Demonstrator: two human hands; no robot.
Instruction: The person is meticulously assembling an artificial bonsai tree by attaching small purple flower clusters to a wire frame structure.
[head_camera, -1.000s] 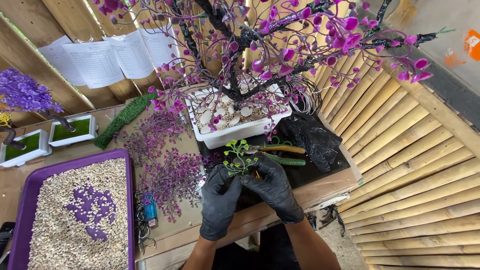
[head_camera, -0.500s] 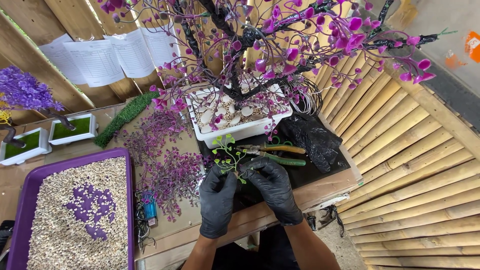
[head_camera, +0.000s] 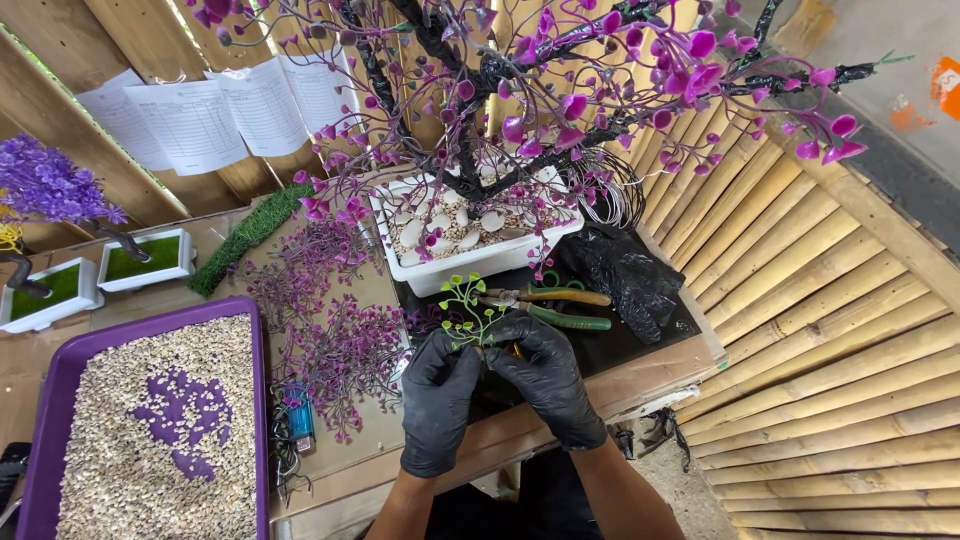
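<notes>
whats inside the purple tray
The purple tray holds pale gravel, scraped thin near the middle so patches of purple floor show. Elsewhere gravel covers the floor, and the tray's near end is out of frame.

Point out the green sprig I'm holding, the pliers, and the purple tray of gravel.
green sprig (head_camera: 465, 305), head view, on its leafy top above the hands.
pliers (head_camera: 560, 297), head view, on the yellow handle.
purple tray (head_camera: 258, 400), head view, on its right rim.

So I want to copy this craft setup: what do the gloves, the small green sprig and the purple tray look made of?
Both hands, left hand and right hand, wear black gloves with a slight sheen, probably nitrile or latex. The green sprig looks like moulded plastic: even colour, thin stiff stems. The purple tray seems smooth plastic, with an evenly coloured rim.
</notes>
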